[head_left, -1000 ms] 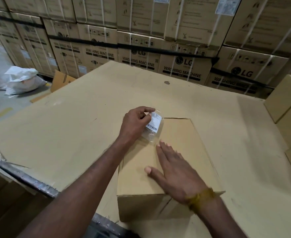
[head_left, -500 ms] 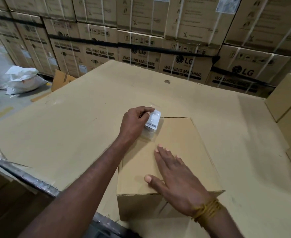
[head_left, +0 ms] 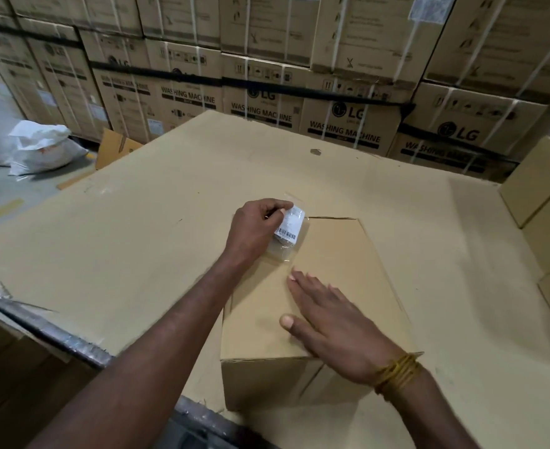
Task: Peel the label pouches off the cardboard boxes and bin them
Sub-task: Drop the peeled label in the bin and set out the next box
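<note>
A plain cardboard box (head_left: pixel 338 267) lies on a large cardboard-covered table (head_left: pixel 157 241). At the box's far left corner, my left hand (head_left: pixel 254 231) pinches a clear label pouch (head_left: pixel 288 228) holding a white barcode slip. The pouch's top is lifted off the box; its lower clear edge still lies on the lid. My right hand (head_left: pixel 332 325) rests flat on the box top with straight fingers, pressing it down. No bin is in view.
Strapped washing-machine cartons (head_left: pixel 348 124) form a wall behind the table. More plain boxes (head_left: pixel 539 189) stand at the right edge. White sacks (head_left: pixel 40 147) lie on the floor at the left. The table's metal edge (head_left: pixel 56 335) runs along the near left.
My left hand has pulled the pouch a little further up and left off the box. My right hand has slid slightly toward me on the lid.
</note>
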The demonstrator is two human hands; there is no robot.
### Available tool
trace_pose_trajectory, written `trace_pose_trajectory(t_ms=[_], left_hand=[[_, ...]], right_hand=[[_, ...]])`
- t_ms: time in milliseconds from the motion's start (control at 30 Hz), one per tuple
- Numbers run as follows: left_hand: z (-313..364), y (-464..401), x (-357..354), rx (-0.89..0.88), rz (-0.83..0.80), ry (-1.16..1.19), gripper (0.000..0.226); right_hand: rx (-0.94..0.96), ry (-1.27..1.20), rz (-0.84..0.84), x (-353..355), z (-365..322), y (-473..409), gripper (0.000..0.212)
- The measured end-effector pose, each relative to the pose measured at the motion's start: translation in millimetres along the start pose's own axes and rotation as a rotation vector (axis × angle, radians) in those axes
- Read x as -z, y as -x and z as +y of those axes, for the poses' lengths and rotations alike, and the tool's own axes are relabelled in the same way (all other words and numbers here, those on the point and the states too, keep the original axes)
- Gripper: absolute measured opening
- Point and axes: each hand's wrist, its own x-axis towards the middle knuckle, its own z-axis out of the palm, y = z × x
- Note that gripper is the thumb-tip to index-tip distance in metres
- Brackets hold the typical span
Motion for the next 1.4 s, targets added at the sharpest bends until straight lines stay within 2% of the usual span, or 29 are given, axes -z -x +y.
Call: trace_pose_trajectory(t_ms=[133,233,333,400,533,633,833,967,1067,1267,1333,1400], left_hand=[[2,0,-1,-0.003,-0.016,-0.022,0.022],[2,2,0,0.001,-0.004,-0.021,0.021],[3,3,2,0.006,0.006,-0.018,0.022],[3,3,2,0.002,0.004,-0.022,0.023],[4,3,1,0.005,-0.002,-0.039,0.021],[4,4,1,0.009,0.006,-0.036,0.021],[4,4,2,0.009,0.017,-0.036,0.021],[5,3,-1,0.006,0.000,-0.068,0.021],[4,3,1,0.008,0.006,-0.060,0.022],[4,3,2,-0.002,0.022,-0.065,0.022],[5,3,1,-0.004,0.017,-0.077,0.022],[5,4,1,0.000,0.006,-0.073,0.022]], right_hand=[[-0.101,-0.016,0.064,14,26,-31,0.075],[-0.138,0.013,0.090,9,16,-32,0.079],[-0.036,0.034,0.049,-5,-12,-5,0.089],[-0.001,0.035,0.029,-7,-13,1,0.088],[-0.107,0.033,0.084,8,21,-27,0.073],[-0.186,0.034,0.121,12,29,-38,0.076],[-0.049,0.053,0.059,-10,-4,1,0.085],[-0.143,0.020,0.103,7,27,-25,0.073],[-0.234,0.002,0.148,14,35,-36,0.077],[0.013,0.031,0.078,-6,0,-3,0.084],[-0.038,0.035,0.102,3,18,-14,0.076],[-0.183,0.064,0.174,12,41,-28,0.074]])
